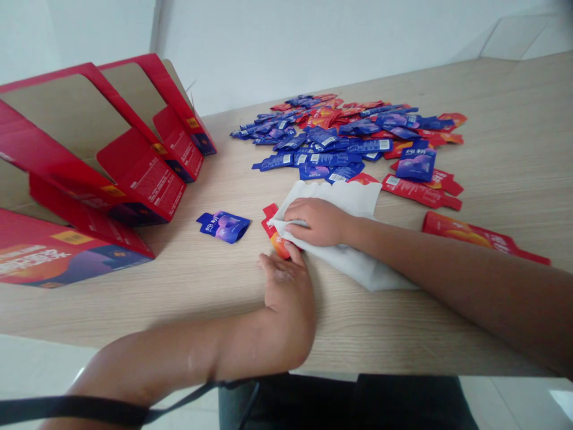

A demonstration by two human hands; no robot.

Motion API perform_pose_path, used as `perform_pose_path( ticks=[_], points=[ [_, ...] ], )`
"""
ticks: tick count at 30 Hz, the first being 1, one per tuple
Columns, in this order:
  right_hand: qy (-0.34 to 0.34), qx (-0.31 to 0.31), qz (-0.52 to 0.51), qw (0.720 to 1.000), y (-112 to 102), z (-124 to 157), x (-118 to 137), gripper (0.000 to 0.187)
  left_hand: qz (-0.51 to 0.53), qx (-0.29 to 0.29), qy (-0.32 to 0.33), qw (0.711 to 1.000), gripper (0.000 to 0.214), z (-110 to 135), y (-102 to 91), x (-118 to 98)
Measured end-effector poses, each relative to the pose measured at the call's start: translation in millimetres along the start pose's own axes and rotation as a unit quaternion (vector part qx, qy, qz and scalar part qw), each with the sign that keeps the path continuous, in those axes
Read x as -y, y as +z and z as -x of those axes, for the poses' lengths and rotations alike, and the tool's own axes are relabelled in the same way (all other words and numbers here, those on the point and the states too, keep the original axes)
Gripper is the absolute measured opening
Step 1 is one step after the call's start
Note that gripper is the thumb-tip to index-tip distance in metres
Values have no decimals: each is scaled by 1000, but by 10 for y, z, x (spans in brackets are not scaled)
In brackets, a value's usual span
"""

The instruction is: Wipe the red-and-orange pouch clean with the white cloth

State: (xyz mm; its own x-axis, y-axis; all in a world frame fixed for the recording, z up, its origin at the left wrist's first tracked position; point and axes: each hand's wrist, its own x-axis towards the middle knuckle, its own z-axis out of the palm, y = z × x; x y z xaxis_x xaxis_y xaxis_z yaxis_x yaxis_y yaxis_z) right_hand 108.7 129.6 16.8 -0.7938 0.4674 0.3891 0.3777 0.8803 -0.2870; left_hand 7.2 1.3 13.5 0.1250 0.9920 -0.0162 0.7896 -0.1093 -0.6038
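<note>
My right hand (pixel 316 221) presses a white cloth (pixel 353 239) down on a red sachet (pixel 274 230) lying on the wooden table (pixel 492 179). Its fingers are curled over a bunched fold of the cloth. My left hand (pixel 286 280) rests on the table just in front, its fingertips pinning the near edge of the same red sachet. A single blue sachet (pixel 224 226) lies alone to the left of both hands.
A heap of several blue and red sachets (pixel 353 134) spreads across the far middle of the table. Open red cardboard display boxes (pixel 111 155) stand at the left. A long red sachet (pixel 483 236) lies at the right, beside my right forearm.
</note>
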Motion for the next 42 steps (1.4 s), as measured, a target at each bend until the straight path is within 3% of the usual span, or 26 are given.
perform_pose_path(
  ticks=[12, 20, 27, 42],
  points=[
    [-44, 5, -26, 999, -18, 19, 33, 17, -22, 16, 4, 1000, 54, -11, 2, -8],
    [-20, -1, -8, 1000, 1, 18, 11, 19, 6, 46, -4, 999, 54, -36, -78, 7],
    [7, -1, 2, 1000, 3, -2, 14, 20, -2, 25, -1, 1000, 56, -12, -64, 12],
    [-36, 7, -29, 999, -21, 18, 28, 17, 70, 21, -20, 997, 52, -10, -80, 25]
  ],
)
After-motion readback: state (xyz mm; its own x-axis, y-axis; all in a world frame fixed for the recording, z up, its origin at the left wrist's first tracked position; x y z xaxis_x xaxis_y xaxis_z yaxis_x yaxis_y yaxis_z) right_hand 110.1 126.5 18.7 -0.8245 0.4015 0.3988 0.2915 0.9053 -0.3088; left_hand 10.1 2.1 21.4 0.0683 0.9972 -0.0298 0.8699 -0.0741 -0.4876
